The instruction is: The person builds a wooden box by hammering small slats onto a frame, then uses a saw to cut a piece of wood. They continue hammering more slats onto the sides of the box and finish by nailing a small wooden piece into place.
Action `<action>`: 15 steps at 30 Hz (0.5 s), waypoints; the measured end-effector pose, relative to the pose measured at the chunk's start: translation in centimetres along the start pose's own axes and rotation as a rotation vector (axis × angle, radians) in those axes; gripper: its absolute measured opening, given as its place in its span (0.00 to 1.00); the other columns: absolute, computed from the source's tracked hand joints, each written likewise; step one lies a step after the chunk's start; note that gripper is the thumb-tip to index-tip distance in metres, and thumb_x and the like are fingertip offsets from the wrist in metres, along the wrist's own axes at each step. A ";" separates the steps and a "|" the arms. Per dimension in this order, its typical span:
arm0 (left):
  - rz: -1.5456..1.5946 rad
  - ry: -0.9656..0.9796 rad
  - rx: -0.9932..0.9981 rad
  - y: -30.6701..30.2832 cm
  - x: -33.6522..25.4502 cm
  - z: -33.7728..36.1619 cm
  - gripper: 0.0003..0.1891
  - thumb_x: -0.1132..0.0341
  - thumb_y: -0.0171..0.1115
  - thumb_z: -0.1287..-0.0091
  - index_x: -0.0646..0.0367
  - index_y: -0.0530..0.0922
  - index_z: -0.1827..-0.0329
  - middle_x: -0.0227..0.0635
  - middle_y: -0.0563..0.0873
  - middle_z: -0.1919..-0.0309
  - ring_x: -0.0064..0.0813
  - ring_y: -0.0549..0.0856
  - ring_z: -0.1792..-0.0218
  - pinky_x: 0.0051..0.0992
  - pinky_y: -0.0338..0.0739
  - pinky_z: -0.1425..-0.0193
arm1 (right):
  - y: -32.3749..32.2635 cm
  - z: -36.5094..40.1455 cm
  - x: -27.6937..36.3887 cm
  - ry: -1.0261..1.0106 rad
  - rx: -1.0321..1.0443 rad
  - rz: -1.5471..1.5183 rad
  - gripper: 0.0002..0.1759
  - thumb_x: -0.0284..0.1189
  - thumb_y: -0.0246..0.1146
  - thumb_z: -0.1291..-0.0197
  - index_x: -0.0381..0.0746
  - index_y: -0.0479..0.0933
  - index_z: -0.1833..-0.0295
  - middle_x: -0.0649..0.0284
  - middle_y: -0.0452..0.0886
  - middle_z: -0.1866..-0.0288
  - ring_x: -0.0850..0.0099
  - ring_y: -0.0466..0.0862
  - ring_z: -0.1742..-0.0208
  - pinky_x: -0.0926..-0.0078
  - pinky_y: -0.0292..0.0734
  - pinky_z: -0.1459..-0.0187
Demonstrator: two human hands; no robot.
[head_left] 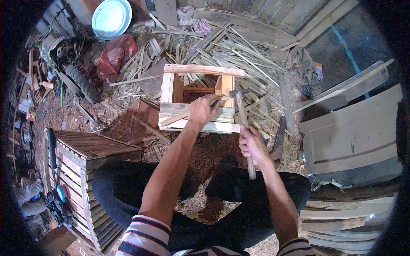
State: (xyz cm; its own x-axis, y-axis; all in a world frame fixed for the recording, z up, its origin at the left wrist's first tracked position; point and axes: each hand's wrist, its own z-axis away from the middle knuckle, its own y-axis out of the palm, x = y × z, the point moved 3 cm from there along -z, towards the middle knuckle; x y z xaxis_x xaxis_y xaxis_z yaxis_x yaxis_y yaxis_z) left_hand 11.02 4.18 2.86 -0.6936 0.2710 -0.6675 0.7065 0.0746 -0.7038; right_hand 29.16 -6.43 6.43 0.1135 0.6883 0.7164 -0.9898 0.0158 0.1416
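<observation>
My right hand (253, 145) is wrapped round the wooden handle of a hammer (242, 112). The hammer's metal head is close to the fingertips of my left hand (203, 110). Those fingers are closed on a thin wooden slat (176, 119) that lies slanting over a wooden box frame (168, 91). Whether they also pinch a nail is too small to tell. The frame stands on the ground in front of my knees, with boards across its near side and an opening at its far side.
Loose wood strips (252, 57) pile up behind the frame. A handsaw (279, 134) is right of my right hand. At left stands a slatted wooden crate (87, 170); farther back are a red plastic bag (117, 57) and a white basin (112, 19). A panel (354, 130) lies at right.
</observation>
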 end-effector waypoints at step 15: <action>-0.016 -0.012 0.008 -0.2 -0.6 0.2 0.12 0.54 0.62 0.36 0.52 0.85 0.61 0.40 0.87 0.65 0.45 0.85 0.63 0.40 0.79 0.60 | 1.3 0.7 1.6 -0.422 -0.507 1.062 0.14 0.36 0.51 0.31 0.33 0.68 0.54 0.38 0.77 0.79 0.39 0.80 0.73 0.44 0.75 0.72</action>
State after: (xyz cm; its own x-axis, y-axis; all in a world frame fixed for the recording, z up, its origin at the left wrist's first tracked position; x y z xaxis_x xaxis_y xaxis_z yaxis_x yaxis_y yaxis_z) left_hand 11.22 3.84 3.37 -0.7065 0.2586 -0.6587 0.6940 0.0709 -0.7165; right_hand 28.10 -5.87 8.22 -0.8348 0.2471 0.4919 -0.5204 -0.0628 -0.8516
